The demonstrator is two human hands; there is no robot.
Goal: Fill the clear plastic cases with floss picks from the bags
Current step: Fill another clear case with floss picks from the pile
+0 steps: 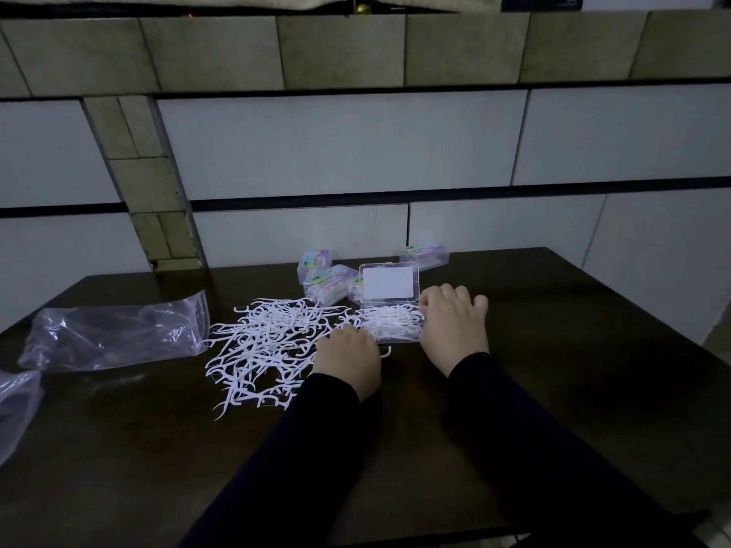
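A clear plastic case [389, 306] lies open on the dark table, its lid standing up at the back and its tray holding white floss picks. A loose pile of white floss picks [269, 342] spreads to its left. My left hand [348, 355] rests palm down at the pile's right edge, against the case's front left corner; whether it holds picks is hidden. My right hand [455, 322] lies flat against the case's right side, fingers spread. An empty clear bag [114, 330] lies at the left.
Several filled, closed cases [328, 282] with coloured labels stand behind the open one, another case [425, 255] at the back right. A second plastic bag [16, 405] hangs at the left edge. A tiled wall rises behind the dark table [553, 369].
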